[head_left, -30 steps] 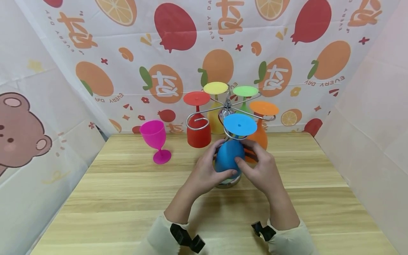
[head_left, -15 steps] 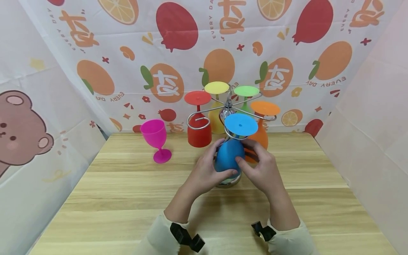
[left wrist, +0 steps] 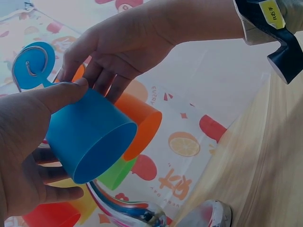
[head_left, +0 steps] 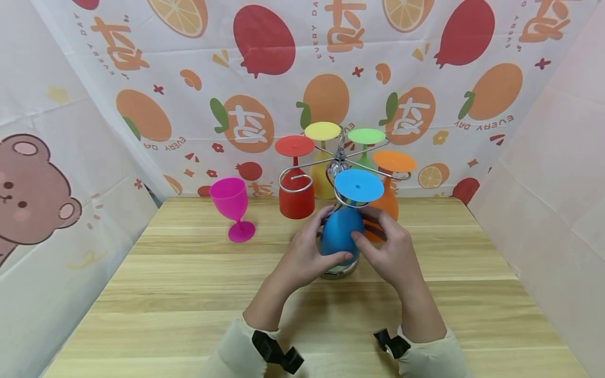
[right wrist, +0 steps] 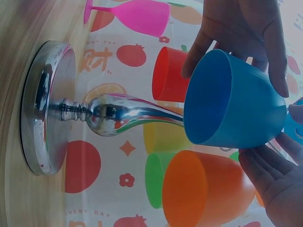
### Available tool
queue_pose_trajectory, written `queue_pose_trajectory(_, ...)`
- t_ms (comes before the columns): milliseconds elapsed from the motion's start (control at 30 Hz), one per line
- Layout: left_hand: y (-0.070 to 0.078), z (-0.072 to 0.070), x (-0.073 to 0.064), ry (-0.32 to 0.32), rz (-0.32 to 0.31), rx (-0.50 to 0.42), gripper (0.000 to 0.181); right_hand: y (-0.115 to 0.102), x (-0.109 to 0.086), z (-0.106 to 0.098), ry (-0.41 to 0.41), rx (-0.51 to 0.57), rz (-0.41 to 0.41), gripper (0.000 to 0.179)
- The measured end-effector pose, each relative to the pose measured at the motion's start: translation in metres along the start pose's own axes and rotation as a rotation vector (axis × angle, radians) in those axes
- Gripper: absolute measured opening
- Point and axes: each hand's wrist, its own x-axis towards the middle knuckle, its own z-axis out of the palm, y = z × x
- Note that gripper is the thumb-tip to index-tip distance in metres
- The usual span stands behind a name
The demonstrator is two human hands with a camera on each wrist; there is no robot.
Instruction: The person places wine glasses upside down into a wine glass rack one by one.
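Note:
A blue plastic goblet (head_left: 341, 236) hangs upside down by its foot from a curled hook of the chrome rack (head_left: 339, 153). My left hand (head_left: 307, 249) holds the bowl from the left, thumb across its near side. From the right, my right hand (head_left: 385, 249) holds the same bowl, its thumb on the front and the other fingers behind. In the right wrist view the open mouth of the blue goblet (right wrist: 241, 106) faces the rack's round base, clear of it. An orange goblet (head_left: 393, 161) hangs right behind my right hand's fingers.
Red (head_left: 296, 202), yellow (head_left: 322, 131) and green (head_left: 366, 136) goblets hang upside down on the other arms. The hook between red and blue bears no goblet. A magenta goblet (head_left: 230, 197) stands upright on the wooden table (head_left: 189, 294) at left, before a fruit-print cloth (head_left: 283, 105).

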Motion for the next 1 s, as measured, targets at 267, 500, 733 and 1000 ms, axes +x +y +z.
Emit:
queue_pose_trajectory(267,0.0,-0.001,0.0,0.011,0.01,-0.007,0.09,0.001,0.0,-0.001,0.05,-0.022,-0.015,0.039)
queue_pose_trajectory(500,0.001,-0.003,-0.001,0.03,0.027,-0.01,0.089,0.001,0.001,-0.004,0.138,0.001,-0.034,0.03)
queue_pose_trajectory(733,0.003,-0.004,-0.002,0.038,0.009,-0.014,0.088,0.005,0.001,-0.008,0.331,0.003,-0.084,0.02)
queue_pose_trajectory(1000,0.004,-0.007,-0.004,0.068,0.003,0.004,0.086,0.023,0.006,-0.008,0.475,-0.068,0.065,0.042)
